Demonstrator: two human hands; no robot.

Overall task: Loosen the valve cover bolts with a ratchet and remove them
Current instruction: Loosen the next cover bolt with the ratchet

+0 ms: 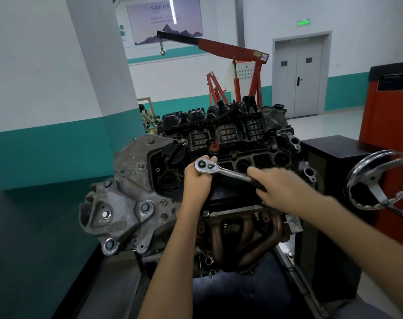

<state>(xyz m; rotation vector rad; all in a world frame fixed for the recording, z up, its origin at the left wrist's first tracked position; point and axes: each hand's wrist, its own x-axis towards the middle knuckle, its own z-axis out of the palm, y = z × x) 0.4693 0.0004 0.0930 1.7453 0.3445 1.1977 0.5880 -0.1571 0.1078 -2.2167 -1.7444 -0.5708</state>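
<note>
Holds the ratchet [223,172] just over the near side of the black valve cover [262,157], on top of the engine [131,199], with the shiny head to the left and the handle slanting down to the right. Wraps the left hand [197,183] round the ratchet's head from below, fingertips curled over its far edge. Grasps the dark grip of the handle in the right hand [283,187], blurred, one finger stretched along the shaft toward the head. Covers whatever sits under the head, so cannot tell which bolt is engaged. Leaves one small silver bolt [274,147] in view, seated at the cover's far right. Reaches past a small red cap [213,146] just beyond the left fingertips and a black filler cap [172,155] to the left of it. Stands above the rusty exhaust pipes [246,236] on the engine's near face, with a grey cast bracket [117,210] bolted on at the left end. Has a chrome handwheel [377,180] to the right, beside a black box [329,203]. Faces, farther back, a red hoist [237,54] with a hanging hook, a grey double door [298,81] under a green sign [303,22], an orange cabinet [389,107] at the right, and a white pillar [99,54] at the left.
</note>
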